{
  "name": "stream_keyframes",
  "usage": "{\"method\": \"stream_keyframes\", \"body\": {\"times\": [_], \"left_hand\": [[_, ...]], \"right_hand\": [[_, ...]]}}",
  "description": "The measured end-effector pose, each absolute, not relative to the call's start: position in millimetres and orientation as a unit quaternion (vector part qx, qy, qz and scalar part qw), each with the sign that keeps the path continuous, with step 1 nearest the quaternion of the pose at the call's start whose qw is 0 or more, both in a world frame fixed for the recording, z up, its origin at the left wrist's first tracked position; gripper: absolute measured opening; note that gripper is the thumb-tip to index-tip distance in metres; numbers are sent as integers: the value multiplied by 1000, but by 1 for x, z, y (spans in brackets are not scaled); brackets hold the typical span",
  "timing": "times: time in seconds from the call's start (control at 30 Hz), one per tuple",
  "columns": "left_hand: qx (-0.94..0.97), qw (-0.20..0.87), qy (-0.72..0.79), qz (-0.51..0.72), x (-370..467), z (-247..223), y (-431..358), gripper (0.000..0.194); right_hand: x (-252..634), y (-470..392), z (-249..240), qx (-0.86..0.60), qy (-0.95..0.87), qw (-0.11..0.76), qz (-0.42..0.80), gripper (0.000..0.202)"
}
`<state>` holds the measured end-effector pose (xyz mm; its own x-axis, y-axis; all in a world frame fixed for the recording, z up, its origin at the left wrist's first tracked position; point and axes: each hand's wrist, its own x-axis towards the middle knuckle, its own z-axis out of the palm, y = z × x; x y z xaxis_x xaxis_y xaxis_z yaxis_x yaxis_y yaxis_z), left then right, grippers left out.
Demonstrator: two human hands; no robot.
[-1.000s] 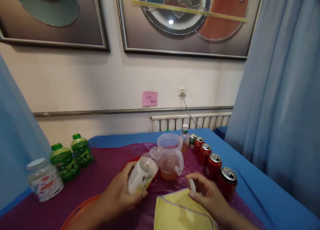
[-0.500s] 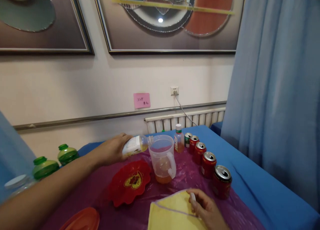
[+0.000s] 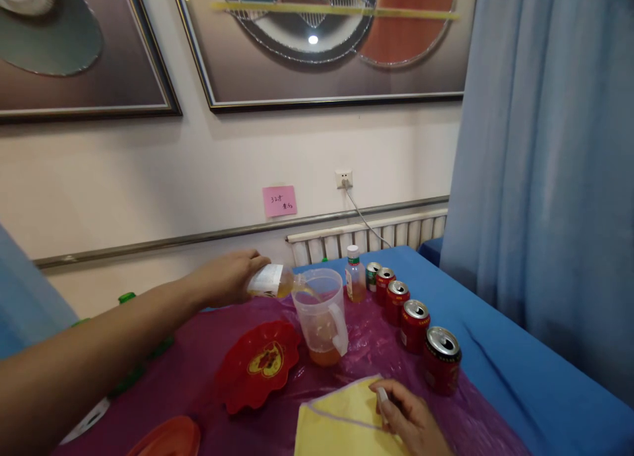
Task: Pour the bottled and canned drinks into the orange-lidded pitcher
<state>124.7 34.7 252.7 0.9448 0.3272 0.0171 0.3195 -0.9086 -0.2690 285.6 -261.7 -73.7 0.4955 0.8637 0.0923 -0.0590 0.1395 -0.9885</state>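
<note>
My left hand (image 3: 242, 276) is wrapped around a clear plastic bottle (image 3: 270, 281) with a pale label. The bottle is tipped to the right, its mouth over the rim of a translucent plastic pitcher (image 3: 319, 317). A thin stream of yellowish liquid runs from it, and amber liquid (image 3: 325, 357) lies at the pitcher's bottom. At the lower right, my right hand (image 3: 409, 413) pinches a small white bottle cap (image 3: 382, 396) above a yellow cloth (image 3: 341, 423) with lavender trim. A red scalloped plate (image 3: 242, 377) sits left of the pitcher.
Several opened cans (image 3: 415, 324) line the right side, beside a capped bottle (image 3: 354, 278) of amber liquid. An orange-red dish (image 3: 168, 436) is at the front left. Green bottles (image 3: 127, 297) are partly behind my left arm. Purple plastic sheeting (image 3: 369, 363) covers part of the blue tablecloth (image 3: 495, 337).
My left hand has raised the bottle's base and tilted it further, and a stream now falls into the pitcher. My left forearm covers more of the green bottles. My right hand stays nearly still.
</note>
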Motion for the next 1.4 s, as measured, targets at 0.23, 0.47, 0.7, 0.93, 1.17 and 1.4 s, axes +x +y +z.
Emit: {"method": "stream_keyframes", "body": {"times": [0.23,0.47,0.7,0.93,1.17,1.4], "left_hand": [[-960,241,-134,45,147,267,28,46],[-947,310,-72,51,175,280,-3,41],[-923,384,9,38,208,274,-38,35],[-861,494,123,-7,221,252,-31,19],[-885,462,65,-12,203,256,-18,24],[-922,383,-17,-52,172,248,-4,41]], "right_hand": [[285,-262,-68,-552,-375,662,340,60],[278,-264,-61,-573,-333,682,309,61],[283,-271,-59,-576,-376,669,280,53],[289,-270,-75,-547,-435,663,270,45],[288,-265,-84,-544,-443,671,240,38],[287,-264,-86,-548,-459,662,227,38]]}}
